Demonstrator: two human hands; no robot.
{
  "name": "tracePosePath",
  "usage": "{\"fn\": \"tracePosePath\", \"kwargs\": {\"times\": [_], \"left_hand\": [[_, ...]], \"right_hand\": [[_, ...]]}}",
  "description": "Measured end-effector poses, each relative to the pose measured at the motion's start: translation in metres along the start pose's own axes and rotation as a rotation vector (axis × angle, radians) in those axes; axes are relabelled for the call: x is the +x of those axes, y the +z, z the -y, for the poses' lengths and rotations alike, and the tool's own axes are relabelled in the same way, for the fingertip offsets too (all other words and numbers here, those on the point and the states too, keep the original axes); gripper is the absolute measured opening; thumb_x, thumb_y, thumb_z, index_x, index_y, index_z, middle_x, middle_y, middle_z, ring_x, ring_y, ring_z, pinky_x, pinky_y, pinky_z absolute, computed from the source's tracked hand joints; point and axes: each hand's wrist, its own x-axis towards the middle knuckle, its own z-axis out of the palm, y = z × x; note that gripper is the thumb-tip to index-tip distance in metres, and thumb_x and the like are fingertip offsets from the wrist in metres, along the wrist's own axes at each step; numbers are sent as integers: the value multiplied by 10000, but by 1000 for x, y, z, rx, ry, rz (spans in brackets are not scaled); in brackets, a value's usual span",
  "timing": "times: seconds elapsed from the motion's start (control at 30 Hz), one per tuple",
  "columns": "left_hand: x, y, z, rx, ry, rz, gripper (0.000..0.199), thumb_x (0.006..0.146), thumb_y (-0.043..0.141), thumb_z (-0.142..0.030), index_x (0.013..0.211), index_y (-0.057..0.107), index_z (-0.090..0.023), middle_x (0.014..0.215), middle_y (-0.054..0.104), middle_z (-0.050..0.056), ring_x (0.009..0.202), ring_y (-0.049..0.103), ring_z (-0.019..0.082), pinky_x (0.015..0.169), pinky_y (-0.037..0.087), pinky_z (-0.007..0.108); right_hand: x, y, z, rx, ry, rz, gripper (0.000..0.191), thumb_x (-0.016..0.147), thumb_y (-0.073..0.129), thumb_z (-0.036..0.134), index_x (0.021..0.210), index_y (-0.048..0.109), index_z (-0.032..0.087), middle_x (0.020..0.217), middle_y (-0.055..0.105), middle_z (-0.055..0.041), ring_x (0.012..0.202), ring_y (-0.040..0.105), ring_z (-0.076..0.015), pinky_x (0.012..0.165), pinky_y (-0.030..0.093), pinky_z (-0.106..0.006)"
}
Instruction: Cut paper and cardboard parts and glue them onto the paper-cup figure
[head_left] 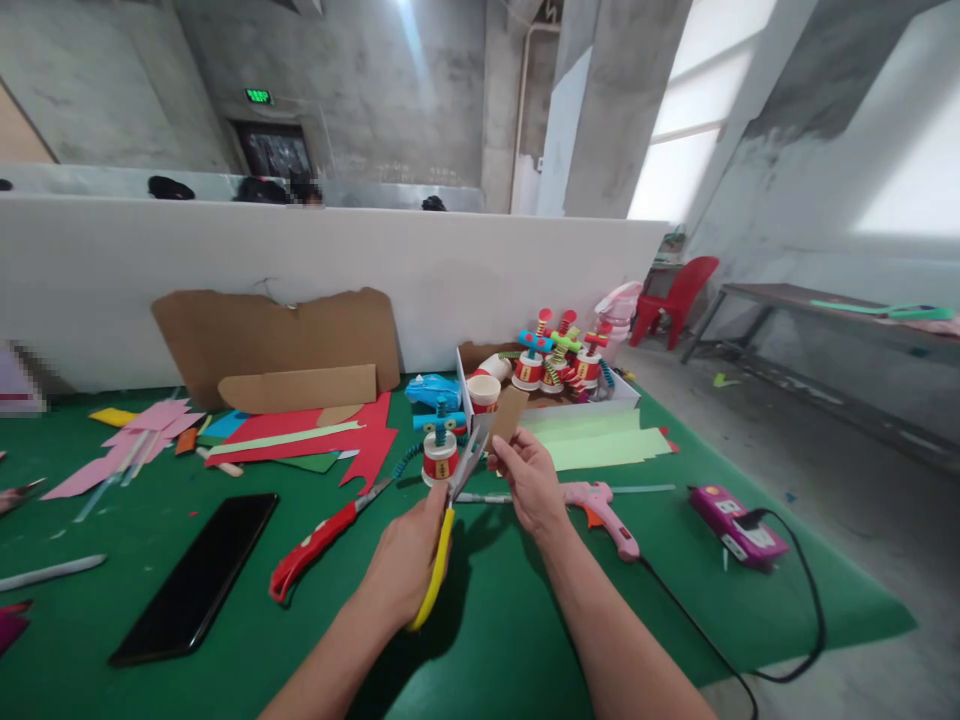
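My left hand (409, 560) is closed on a pair of scissors (433, 580) with yellow handles, blades pointing up and away. Beside the blades, a small strip of brown cardboard (508, 415) is pinched in my right hand (531, 478). I cannot tell whether the blades touch the cardboard. Just behind the scissors stands a paper-cup figure (439, 455) with a blue crosspiece and a coiled teal strip. A pink glue gun (606, 515) lies right of my right wrist. Left of my left hand is a red-handled utility knife (319, 545).
A box (551, 408) with several paper-cup figures stands against the white partition (450, 265). A black phone (199, 575) lies left, near paper scraps (307, 430) and a large cardboard sheet (277, 340). A purple power strip (739, 525) with a black cable is at right.
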Motion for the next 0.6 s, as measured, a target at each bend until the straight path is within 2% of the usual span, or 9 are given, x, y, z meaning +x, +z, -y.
{"fn": "tracePosePath", "kwargs": {"times": [0.2, 0.33, 0.6], "left_hand": [[1, -1, -2, 53, -25, 16, 456, 813, 398, -138, 1259, 355, -227, 844, 627, 50, 701, 605, 189, 596, 361, 251], [2, 1, 0, 69, 2, -11, 444, 825, 393, -142, 1261, 344, -211, 841, 633, 56, 696, 609, 201, 596, 361, 263], [4, 1, -3, 83, -26, 6, 387, 808, 416, -129, 1187, 380, -199, 919, 643, 71, 766, 633, 206, 633, 382, 263]], "right_hand": [[-2, 2, -1, -39, 11, 63, 288, 625, 748, 374, 796, 609, 189, 690, 630, 17, 561, 502, -92, 543, 430, -221], [-2, 2, -2, -36, 17, 62, 300, 620, 754, 368, 815, 615, 189, 690, 631, 19, 570, 516, -94, 554, 438, -218], [-2, 4, -5, -66, 16, 68, 317, 630, 742, 392, 836, 606, 193, 718, 655, 4, 580, 549, -114, 543, 457, -235]]}}
